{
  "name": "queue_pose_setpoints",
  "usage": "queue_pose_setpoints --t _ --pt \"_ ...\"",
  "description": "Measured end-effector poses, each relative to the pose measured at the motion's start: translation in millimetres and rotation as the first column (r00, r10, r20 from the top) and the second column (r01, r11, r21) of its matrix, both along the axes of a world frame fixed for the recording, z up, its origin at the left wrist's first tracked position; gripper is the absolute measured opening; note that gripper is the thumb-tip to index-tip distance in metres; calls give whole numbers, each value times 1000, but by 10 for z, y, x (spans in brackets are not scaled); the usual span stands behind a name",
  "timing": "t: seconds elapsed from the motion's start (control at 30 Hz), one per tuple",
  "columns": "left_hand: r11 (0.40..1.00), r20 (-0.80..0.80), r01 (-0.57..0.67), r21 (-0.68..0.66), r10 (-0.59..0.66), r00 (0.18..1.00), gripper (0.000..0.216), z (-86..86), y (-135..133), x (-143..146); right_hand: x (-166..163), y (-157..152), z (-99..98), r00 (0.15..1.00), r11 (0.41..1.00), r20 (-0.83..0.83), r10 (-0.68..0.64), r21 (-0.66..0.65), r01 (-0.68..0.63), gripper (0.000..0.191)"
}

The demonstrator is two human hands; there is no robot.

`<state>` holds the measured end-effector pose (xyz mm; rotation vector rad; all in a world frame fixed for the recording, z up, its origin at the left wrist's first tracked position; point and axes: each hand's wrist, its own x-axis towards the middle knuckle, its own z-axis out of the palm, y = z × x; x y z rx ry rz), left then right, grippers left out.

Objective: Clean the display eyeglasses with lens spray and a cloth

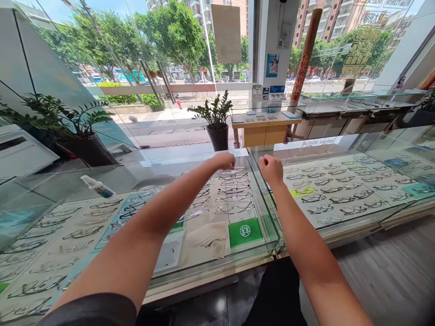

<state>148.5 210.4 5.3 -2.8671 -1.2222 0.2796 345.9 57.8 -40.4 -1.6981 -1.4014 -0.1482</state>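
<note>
Head view shows our left hand and right hand curled into fists over 2 adjoining glass display cases, and we cannot tell whether either grips anything. Nearest our left hand, eyeglasses lie in rows beneath the glass, with a green panel at their near end and a spray bottle well apart to our left.

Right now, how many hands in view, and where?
2. Left hand, curled, toward the far side of the left glass case; right hand, also curled, at the near-left part of the right glass case. Neither is fully hidden.
</note>
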Motion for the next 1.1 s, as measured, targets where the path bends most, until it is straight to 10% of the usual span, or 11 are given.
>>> queue_pose_setpoints --t 0.2,0.4,0.63,0.87,1.1 --pt "999 61 18 45 -21 998 34 176 -269 -182 69 -32 -26 999 998 36 -32 -52 34 39" --pt "991 267 90 95 -113 957 32 453 -990 -1156 135 -56 -67 997 994 46 -55 -95 59 38" --pt "991 473 -4 136 -62 879 29 85 -1659 -2272 276 -19 -209 959 968 206 -194 -119 221 30" --pt "998 574 -11 70 -31 818 29 -28 -1716 -2341 -57 -215 7 933 966 249 -259 39 257 32" --pt "995 481 97 -17 -77 873 21 66 -1772 -2342 -906 -11 461 994 985 92 58 155 -72 36"
